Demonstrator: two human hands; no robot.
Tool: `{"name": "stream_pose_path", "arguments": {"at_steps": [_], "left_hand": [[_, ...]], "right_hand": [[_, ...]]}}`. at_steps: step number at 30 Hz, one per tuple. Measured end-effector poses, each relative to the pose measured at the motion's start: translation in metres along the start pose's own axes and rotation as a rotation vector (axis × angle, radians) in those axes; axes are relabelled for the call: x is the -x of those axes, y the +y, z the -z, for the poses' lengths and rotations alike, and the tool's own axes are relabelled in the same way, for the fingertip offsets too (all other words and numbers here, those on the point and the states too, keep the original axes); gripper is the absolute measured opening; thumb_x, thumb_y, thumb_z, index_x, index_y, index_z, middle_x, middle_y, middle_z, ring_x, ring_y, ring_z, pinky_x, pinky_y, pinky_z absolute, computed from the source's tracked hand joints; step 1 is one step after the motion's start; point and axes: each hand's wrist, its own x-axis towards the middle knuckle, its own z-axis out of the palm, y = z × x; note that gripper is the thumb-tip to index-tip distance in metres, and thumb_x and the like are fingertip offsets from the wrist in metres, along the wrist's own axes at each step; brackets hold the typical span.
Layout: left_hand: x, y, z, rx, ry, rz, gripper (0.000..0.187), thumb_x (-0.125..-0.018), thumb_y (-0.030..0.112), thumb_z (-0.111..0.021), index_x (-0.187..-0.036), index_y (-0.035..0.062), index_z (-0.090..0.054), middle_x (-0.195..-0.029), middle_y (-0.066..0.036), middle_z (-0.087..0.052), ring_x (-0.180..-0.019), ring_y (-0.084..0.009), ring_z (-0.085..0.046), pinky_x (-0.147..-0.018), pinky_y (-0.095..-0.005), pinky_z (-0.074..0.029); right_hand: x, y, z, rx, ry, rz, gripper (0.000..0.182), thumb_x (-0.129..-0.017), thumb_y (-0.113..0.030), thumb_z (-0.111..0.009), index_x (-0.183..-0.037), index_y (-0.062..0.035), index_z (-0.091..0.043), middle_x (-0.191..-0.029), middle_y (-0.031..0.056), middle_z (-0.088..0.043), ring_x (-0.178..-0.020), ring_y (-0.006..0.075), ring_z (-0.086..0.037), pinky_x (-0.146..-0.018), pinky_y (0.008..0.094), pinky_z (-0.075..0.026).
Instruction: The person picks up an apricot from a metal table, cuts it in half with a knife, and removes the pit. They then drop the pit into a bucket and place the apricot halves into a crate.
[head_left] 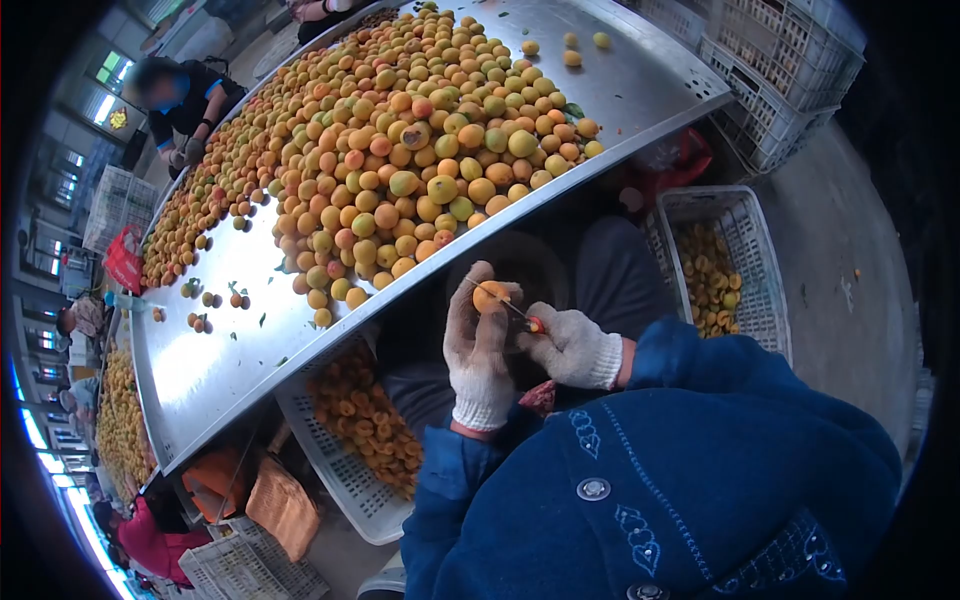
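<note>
My left hand (pixel 477 335), in a white knit glove with a soiled palm, is closed around an orange apricot (pixel 489 297). My right hand (pixel 575 345), gloved the same way, grips a small knife (pixel 534 324) by its red and yellow handle. The thin blade reaches across to the apricot and lies against its side. Both hands are over my lap, just off the near edge of the metal table (pixel 190 370). A large heap of apricots (pixel 400 180) covers much of that table.
Below the table, a white crate (pixel 375 520) holds halved apricots (pixel 370 420). Another crate (pixel 765 260) with cut fruit (pixel 710 280) stands at my right. Stacked crates (pixel 790 60) rise at the upper right. Across the table, a person (pixel 190 100) sits by the heap; others are farther left.
</note>
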Motion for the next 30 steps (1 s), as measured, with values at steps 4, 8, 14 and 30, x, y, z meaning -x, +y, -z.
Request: {"name": "stream_pose_path", "arguments": {"at_steps": [4,8,14,30], "left_hand": [[0.003,-0.011,-0.007,0.314,0.041,0.197,0.053,-0.097,0.036,-0.056,-0.133,-0.0007,-0.045,-0.118,-0.013,-0.059,-0.108,-0.0194,-0.057,-0.095,-0.0318,-0.047],[-0.003,-0.017,-0.002,0.255,0.043,0.156,0.059,-0.094,0.042,-0.058,-0.132,-0.0009,-0.044,-0.120,-0.017,-0.058,-0.111,-0.0215,-0.055,-0.098,-0.0362,-0.046],[-0.004,-0.010,-0.003,0.174,0.043,0.132,0.051,-0.099,0.036,-0.053,-0.133,-0.0012,-0.045,-0.115,-0.016,-0.060,-0.108,-0.0219,-0.058,-0.098,-0.0340,-0.045],[-0.006,-0.027,-0.007,0.548,0.080,0.281,0.052,-0.098,0.041,-0.052,-0.128,-0.0003,-0.048,-0.115,-0.015,-0.062,-0.119,-0.0267,-0.054,-0.103,-0.0376,-0.041]], "right_hand": [[-0.005,0.010,-0.011,-0.004,0.076,0.067,0.031,-0.096,-0.029,-0.053,-0.111,-0.0020,-0.049,-0.074,0.0205,-0.065,-0.069,0.0386,-0.065,-0.062,0.0419,-0.052],[-0.003,0.004,-0.002,0.005,0.044,0.034,0.033,-0.096,-0.030,-0.054,-0.112,-0.0019,-0.049,-0.075,0.0212,-0.065,-0.070,0.0384,-0.066,-0.064,0.0425,-0.052],[-0.005,0.006,0.000,0.070,0.019,0.003,0.034,-0.095,-0.032,-0.056,-0.109,-0.0018,-0.050,-0.076,0.0212,-0.065,-0.071,0.0394,-0.065,-0.064,0.0436,-0.052],[-0.009,0.015,-0.004,0.106,0.012,-0.012,0.035,-0.095,-0.034,-0.054,-0.109,-0.0021,-0.054,-0.079,0.0210,-0.066,-0.073,0.0394,-0.065,-0.065,0.0458,-0.052]]}}
